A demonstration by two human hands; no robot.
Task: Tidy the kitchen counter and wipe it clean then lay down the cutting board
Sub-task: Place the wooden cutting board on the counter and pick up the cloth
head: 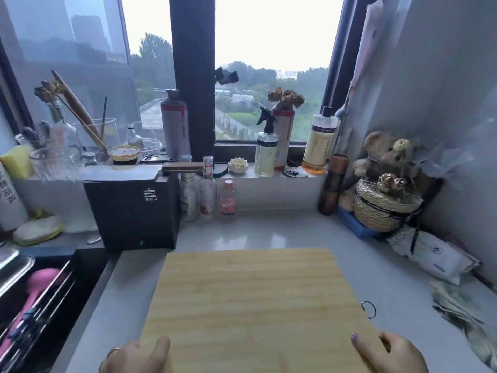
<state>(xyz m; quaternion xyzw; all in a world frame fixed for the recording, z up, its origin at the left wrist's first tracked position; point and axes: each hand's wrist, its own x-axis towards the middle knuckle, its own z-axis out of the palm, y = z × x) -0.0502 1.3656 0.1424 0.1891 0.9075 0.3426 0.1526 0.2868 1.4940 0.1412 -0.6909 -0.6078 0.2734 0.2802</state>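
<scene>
A pale wooden cutting board (250, 305) lies flat across the middle of the grey kitchen counter (269, 235), with a metal ring (368, 309) at its right edge. My left hand (134, 356) grips the board's near left corner, thumb on top. My right hand (390, 354) grips the near right corner, thumb resting on the wood. A crumpled cloth (462, 313) lies on the counter at the right.
A black box (134, 211) stands at the back left with small bottles (204, 192) beside it. Spray and soap bottles (266, 149) line the windowsill. A woven basket (384, 208), a teddy bear and a wipes pack (435, 257) fill the right corner. The sink (35, 297) lies at left.
</scene>
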